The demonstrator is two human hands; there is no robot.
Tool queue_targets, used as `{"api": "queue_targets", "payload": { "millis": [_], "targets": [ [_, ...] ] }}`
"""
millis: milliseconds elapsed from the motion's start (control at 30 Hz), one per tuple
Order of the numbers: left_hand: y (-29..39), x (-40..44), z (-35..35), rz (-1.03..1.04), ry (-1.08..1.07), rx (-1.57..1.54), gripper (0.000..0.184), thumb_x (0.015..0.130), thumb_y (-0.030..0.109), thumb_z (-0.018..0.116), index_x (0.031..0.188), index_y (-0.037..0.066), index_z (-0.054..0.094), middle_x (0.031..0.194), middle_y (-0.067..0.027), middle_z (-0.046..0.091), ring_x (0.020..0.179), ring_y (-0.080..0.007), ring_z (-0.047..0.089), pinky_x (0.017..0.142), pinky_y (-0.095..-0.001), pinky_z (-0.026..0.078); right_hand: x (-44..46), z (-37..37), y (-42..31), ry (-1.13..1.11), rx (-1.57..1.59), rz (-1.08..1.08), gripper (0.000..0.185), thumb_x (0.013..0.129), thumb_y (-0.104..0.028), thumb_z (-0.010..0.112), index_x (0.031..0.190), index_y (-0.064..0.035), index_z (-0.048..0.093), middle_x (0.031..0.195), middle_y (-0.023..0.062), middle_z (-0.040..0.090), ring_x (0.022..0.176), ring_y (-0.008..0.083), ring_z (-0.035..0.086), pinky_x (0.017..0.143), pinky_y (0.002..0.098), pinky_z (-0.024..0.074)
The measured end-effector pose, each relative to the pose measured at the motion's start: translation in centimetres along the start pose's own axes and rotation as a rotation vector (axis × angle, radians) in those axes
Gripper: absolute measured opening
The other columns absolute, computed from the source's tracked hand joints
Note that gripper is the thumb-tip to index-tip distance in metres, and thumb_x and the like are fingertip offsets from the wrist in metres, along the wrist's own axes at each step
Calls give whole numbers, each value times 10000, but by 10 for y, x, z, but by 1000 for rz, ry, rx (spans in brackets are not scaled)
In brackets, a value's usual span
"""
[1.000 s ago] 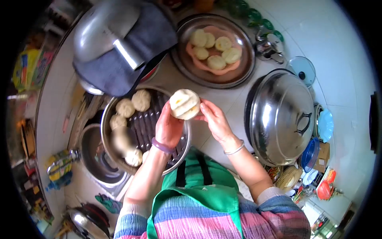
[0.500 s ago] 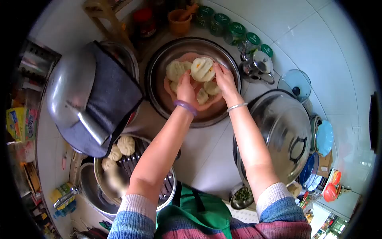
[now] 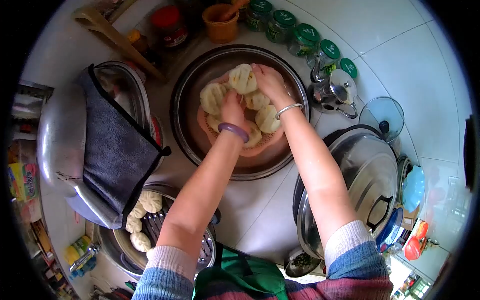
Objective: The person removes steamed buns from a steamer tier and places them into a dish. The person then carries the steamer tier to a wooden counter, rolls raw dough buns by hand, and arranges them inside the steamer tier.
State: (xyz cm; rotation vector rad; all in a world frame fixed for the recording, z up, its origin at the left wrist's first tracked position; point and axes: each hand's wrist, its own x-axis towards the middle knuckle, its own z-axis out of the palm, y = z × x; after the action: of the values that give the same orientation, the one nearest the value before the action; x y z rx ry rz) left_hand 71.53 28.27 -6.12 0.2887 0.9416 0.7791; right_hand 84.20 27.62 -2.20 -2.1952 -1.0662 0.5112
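Observation:
A pale steamed bun (image 3: 243,79) is held between my two hands over a pink scalloped plate (image 3: 202,120). My left hand (image 3: 233,111), with a purple bangle at the wrist, has its fingers on the bun's lower side. My right hand (image 3: 270,80), wearing a silver bangle, grips the bun's right edge. Other buns lie around on the plate, one (image 3: 213,98) at the left and one (image 3: 268,119) at the lower right. Under the plate is a large round metal tray (image 3: 187,145).
At the lower left, a steamer pan (image 3: 165,220) holds several buns. A dark cloth (image 3: 112,145) and metal lid lie left. On the right are a big domed lid (image 3: 367,185) and a steel kettle (image 3: 335,94). Green-lidded jars (image 3: 306,36) line the back.
Both hands have moved forward from above the steamer pan to the pink plate, carrying the bun. The bun is now lower, among the others on the plate. The view has shifted too.

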Motion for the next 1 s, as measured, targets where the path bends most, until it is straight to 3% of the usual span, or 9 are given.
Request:
{"api": "queue_targets", "payload": {
  "millis": [233,333,500,533,567,600,733,900,1000],
  "targets": [
    [14,-15,5,-27,9,-11,194,959,259,552,1042,89,593,917,-16,589,862,-158,558,787,-302,482,0,10,9,131,-110,-109,447,946,-390,482,1171,-38,642,1127,240,623,1089,388,569,933,421,441],
    [25,-39,13,-97,56,-4,180,959,245,545,1033,86,583,867,-12,562,833,-150,542,772,-302,485,-7,0,3,203,-161,-161,421,950,-378,448,1023,-23,662,1017,248,654,954,456,598,859,514,471],
    [42,-121,9,-320,-196,90,235,916,186,564,1122,74,547,921,-36,567,837,-155,560,812,-305,508,-23,-22,-10,221,44,-56,428,955,-392,462,1029,-19,659,982,250,655,948,446,609,840,480,486],
    [33,-135,-6,-208,-254,214,307,898,160,575,1186,61,538,958,-59,597,870,-158,589,850,-311,511,-33,-33,-19,222,-6,-67,454,960,-410,470,1099,-16,648,1029,233,663,948,428,627,828,463,494],
    [33,-156,-23,-153,-389,439,352,897,148,579,1233,50,538,1013,-86,622,896,-170,607,865,-320,504,-33,-37,-15,183,119,-72,455,973,-392,511,1197,-6,603,1074,102,680,878,166,628,772,321,496],
    [27,-169,-49,-24,-587,621,357,886,144,605,1218,21,558,1034,-96,629,901,-172,614,862,-324,498,-70,-55,-65,116,314,53,432,981,-371,511,1224,-25,598,1068,70,678,801,106,591,714,267,482],
    [78,-273,-125,479,-736,1072,304,833,100,642,1122,21,593,1018,-148,601,891,-263,642,787,-360,518,-148,-64,-100,51,513,-180,351,1016,-247,473,1272,-27,570,996,38,671,701,38,537,583,181,425],
    [136,-308,-239,887,-344,1536,260,736,63,667,993,42,634,964,-139,640,886,-318,618,820,-422,462,-266,-44,-130,-126,581,-169,328,1016,-190,471,1289,-27,552,1014,61,655,726,46,543,609,176,437],
    [158,-280,-291,960,136,1841,515,709,179,721,1175,43,548,1142,-153,569,1074,-319,524,920,-448,398,-319,-26,-144,-263,643,-121,335,1001,-181,503,1303,-40,541,1027,46,654,735,48,553,612,166,443]
  ]
}}
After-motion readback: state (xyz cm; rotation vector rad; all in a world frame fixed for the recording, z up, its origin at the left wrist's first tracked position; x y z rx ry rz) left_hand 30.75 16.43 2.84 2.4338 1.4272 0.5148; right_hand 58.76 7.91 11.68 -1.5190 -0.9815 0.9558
